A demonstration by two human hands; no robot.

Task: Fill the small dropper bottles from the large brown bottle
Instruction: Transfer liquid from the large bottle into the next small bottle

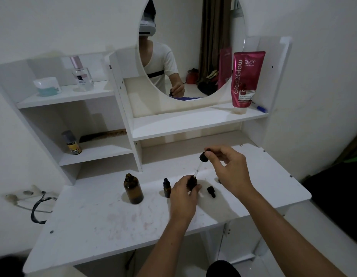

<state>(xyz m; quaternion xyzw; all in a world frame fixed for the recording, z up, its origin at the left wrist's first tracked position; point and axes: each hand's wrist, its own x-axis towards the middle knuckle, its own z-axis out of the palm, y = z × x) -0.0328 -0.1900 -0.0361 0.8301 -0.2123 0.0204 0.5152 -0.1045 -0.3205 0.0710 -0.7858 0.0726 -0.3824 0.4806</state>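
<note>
In the middle of the frame, the left hand is holding a small bottle on the white table while the right hand is pinching a dropper over it, with the big brown bottle standing open to the left.

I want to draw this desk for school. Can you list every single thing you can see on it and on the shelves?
large brown bottle: 1, amber, uncapped, desk left.
capped dropper bottle: 1, dark, beside the left hand.
small bottle: 1, brown, open, in the left hand.
dropper: 1, black top, clear tube, tip at that bottle's mouth.
loose dropper cap: 1, black, lying on desk.
pink tube: 1, mirror shelf.
perfume bottle: 1, clear, top left shelf.
jar: 1, white and teal, same shelf.
small can: 1, yellow label, lower shelf.
comb: 1, dark, lower shelf.
left hand: grips small bottle.
right hand: pinches dropper.
</note>
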